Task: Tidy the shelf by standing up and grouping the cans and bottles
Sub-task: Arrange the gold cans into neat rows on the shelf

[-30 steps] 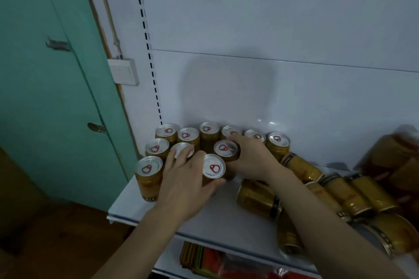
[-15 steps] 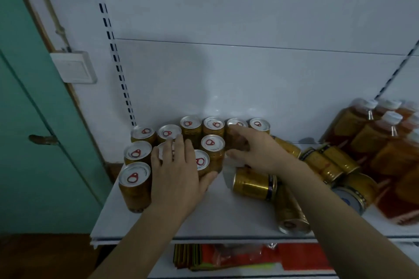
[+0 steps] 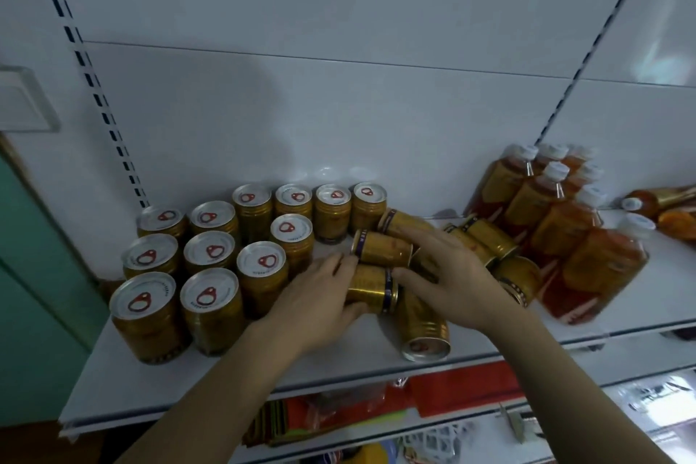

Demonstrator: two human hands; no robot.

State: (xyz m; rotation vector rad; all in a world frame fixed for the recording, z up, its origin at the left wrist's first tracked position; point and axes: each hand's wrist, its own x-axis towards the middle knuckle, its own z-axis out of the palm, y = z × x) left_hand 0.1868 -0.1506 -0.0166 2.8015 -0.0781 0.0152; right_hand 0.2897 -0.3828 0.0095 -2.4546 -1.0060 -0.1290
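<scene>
White shelf [image 3: 124, 384] — lower half of the frame, against a white back panel [image 3: 339, 117].

Standing cans [image 3: 211, 256] — gold, white pull-tab lids, upright and grouped at the left and centre-left of the shelf; a back row along the panel, shorter rows in front.

Fallen cans [image 3: 486, 237] — gold, lying on their sides in a loose heap at centre frame, just right of the standing group. One fallen can [image 3: 425, 328] lies near the shelf's front edge, lid end toward the camera.

Lower lying can [image 3: 373, 288] — on its side at centre frame, dark band at its right end. Left hand [image 3: 316, 298] curls round its left end, thumb beneath: grip grasping this can.

Upper lying can [image 3: 384, 249] — on its side, just above the lower one. Right hand [image 3: 452, 275] rests across the heap beside it, fingers spread and fairly straight, thumb against the lower can's banded end; grip released.

Bottles [image 3: 557, 215] — amber, white caps, clustered upright at the right of the frame; one lying bottle [image 3: 663, 200] at far right.

Lower shelf — red and coloured packets [image 3: 339, 414], bottom centre, blurred.
</scene>
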